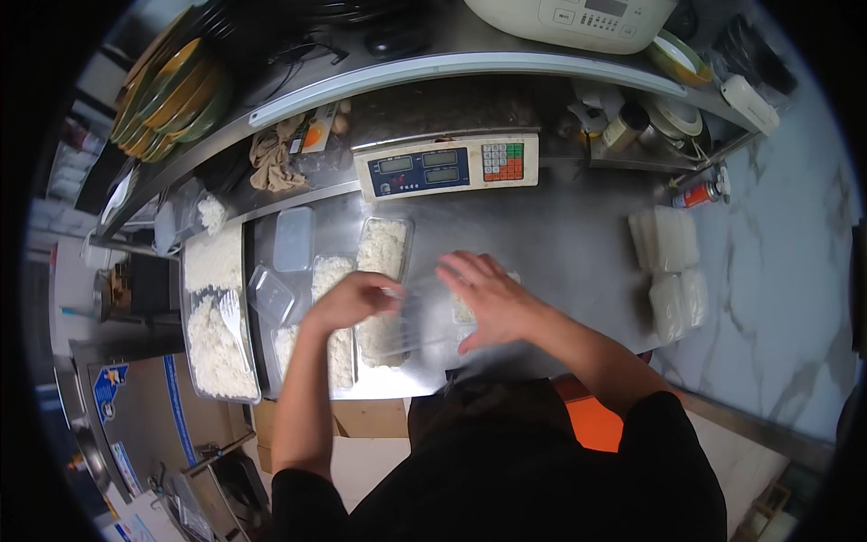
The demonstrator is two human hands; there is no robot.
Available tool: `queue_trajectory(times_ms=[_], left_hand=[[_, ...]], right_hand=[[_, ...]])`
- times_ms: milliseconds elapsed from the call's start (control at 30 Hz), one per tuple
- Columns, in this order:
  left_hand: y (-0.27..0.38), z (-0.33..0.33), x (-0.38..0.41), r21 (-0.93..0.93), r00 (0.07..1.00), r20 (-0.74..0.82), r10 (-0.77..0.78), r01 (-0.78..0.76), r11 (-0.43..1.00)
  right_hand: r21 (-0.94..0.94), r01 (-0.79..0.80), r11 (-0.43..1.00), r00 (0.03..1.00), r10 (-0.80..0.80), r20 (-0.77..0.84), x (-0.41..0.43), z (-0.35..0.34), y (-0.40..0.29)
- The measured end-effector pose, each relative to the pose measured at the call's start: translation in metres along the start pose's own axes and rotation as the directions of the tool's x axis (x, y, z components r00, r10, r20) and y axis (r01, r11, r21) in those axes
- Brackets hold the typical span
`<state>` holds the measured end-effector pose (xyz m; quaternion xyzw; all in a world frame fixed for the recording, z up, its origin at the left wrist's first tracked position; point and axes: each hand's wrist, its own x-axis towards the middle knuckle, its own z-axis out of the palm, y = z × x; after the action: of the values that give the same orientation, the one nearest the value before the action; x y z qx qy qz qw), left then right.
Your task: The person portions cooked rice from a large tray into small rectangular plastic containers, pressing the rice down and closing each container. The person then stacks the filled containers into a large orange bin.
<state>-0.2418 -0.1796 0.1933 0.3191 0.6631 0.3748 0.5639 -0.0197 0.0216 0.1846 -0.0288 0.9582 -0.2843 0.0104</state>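
Observation:
My left hand (353, 299) is curled above the rice-filled plastic tubs, its fingertips at the edge of a blurred clear plastic lid (428, 313). To its right, my right hand (498, 305) spreads its fingers over a small tub of rice (464, 310), which it partly covers. One filled tub (383, 244) lies beyond my left hand, and another (381, 342) is just on the near side. More rice tubs (342, 359) sit under and beside my left forearm. Further left, a white fork-shaped server (234, 326) rests on rice in a large metal tray (254, 379).
A digital scale (447, 169) stands at the back under a metal shelf (433, 66). Loose lids (294, 238) lie by the tray. Stacked clear containers (670, 271) and a spray can (698, 195) are at right. Bowls (176, 95) and a white appliance (576, 27) occupy the shelf.

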Motion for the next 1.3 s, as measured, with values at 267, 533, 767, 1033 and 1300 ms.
queue_trajectory(times_ms=[267,533,767,1033,1300], left_hand=[[-0.042,0.07,0.057,-0.152,1.0,-0.003,0.016,-0.016,0.988],[-0.106,0.117,0.052,-0.427,0.955,-0.201,-0.221,0.117,0.896],[-0.182,0.2,0.062,-0.946,0.775,-0.306,-0.553,-0.181,0.269],[-0.173,0.25,0.094,-0.908,0.817,-0.402,-0.414,-0.295,0.299],[-0.179,0.243,0.094,-0.934,0.842,-0.355,-0.407,-0.302,0.192]], right_hand=[[-0.165,-0.015,0.986,0.999,0.02,0.03,-0.037,0.035,0.015],[-0.256,0.07,0.964,0.98,-0.018,0.198,-0.044,0.059,0.021],[-0.297,-0.196,0.934,0.955,0.251,0.159,-0.023,0.077,0.061],[-0.338,-0.143,0.93,0.969,0.2,0.142,-0.022,0.09,0.071],[-0.309,-0.167,0.936,0.973,0.208,0.104,-0.04,0.095,0.084]])
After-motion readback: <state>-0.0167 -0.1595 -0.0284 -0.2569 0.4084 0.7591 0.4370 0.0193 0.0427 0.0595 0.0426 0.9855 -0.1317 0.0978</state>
